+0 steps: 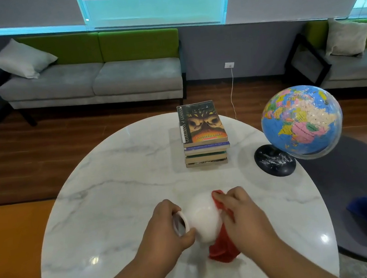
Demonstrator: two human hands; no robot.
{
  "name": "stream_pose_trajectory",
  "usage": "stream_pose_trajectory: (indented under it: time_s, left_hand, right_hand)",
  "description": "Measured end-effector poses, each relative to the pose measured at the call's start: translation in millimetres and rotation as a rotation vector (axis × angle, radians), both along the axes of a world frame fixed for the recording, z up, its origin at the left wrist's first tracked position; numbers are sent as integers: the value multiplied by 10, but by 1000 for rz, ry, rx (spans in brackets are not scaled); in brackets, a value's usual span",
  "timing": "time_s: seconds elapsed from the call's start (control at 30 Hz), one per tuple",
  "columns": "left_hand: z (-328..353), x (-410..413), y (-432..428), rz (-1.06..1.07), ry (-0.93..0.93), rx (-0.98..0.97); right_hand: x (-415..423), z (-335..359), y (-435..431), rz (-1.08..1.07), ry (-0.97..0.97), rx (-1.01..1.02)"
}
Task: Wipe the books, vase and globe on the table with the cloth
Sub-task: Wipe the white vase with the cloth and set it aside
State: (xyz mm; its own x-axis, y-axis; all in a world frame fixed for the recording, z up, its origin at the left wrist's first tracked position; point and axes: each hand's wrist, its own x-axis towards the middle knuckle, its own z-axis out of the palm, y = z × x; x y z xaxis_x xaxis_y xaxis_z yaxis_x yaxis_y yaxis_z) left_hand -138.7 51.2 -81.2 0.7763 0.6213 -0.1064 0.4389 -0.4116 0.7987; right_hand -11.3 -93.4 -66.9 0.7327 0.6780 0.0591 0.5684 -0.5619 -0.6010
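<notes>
Topping books (204,144): "GUARDIANS of GA'HOOLE"

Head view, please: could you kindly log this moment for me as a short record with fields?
vase: white, tipped on its side, mouth facing left
left grip: holds the vase at its neck
right grip: holds the red cloth against the vase's body
books: stacked at the far side, untouched
globe: on a black base, right of the books, untouched
table: round, white marble
</notes>
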Motion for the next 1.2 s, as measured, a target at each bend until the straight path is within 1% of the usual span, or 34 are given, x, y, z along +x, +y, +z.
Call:
stream_pose_trajectory:
  time_s: [0.07, 0.1, 0.13, 0.17, 0.27, 0.37, 0.4, 0.47, 0.53, 0.6, 0.63, 0.67, 0.73, 0.8, 0.9, 0.97, 1.03, 1.13, 1.17, 1.2]
  left_hand:
    - [-1, 18, -2, -12, -21, 4]
    - [-6, 24, -6, -16, -29, 10]
    - [-7, 32, -8, -19, -32, 22]
    - [-12, 35, -12, -18, -37, 33]
    - [-35, 17, 1, -22, -42, 61]
    - [-51, -39, 14, -62, -35, 97]
    - [-53, -50, 17, -67, -41, 109]
    - [-36, -39, 14, -66, -48, 119]
    - [-10, -12, 14, -53, -47, 120]
    - [17, 18, 3, -57, -60, 119]
    - [30, 24, -8, -71, -62, 123]
    - [44, 30, -17, -88, -57, 135]
    - [62, 31, -27, -117, -58, 154]
    - [55, 31, -17, -137, -64, 180]
    - [48, 14, -4, -153, -31, 206]
    - [54, 5, 1, -157, -22, 211]
    - [70, 4, 0, -170, -19, 230]
    - [93, 22, -29, -207, -58, 262]
    - [98, 29, -38, -223, -66, 278]
    - [103, 34, -42, -235, -71, 289]
  right_hand:
    - [-238, 21, 33, 219, -79, 0]
    - [-323, 13, 53, 294, -116, -34]
    - [-366, 24, 73, 313, -133, -53]
    - [-357, 37, 87, 288, -125, -48]
    - [-141, 61, 128, 124, -10, 13]
    - [189, 50, 140, -68, 111, -14]
    - [250, 39, 122, -101, 125, -34]
    - [248, 36, 75, -96, 73, -68]
    - [70, 61, 71, 7, -21, -48]
    - [-193, 113, 114, 197, -78, -46]
    - [-319, 131, 154, 281, -129, -99]
    - [-392, 144, 184, 321, -166, -161]
    - [-353, 164, 198, 273, -173, -168]
    - [-206, 178, 195, 165, -107, -87]
    - [62, 132, 178, -38, 11, -52]
    - [128, 112, 138, -69, 38, -68]
    - [54, 161, 93, 23, 5, -93]
    - [-234, 267, 112, 326, -126, -177]
    - [-294, 288, 135, 363, -150, -199]
    - [-279, 312, 160, 335, -161, -208]
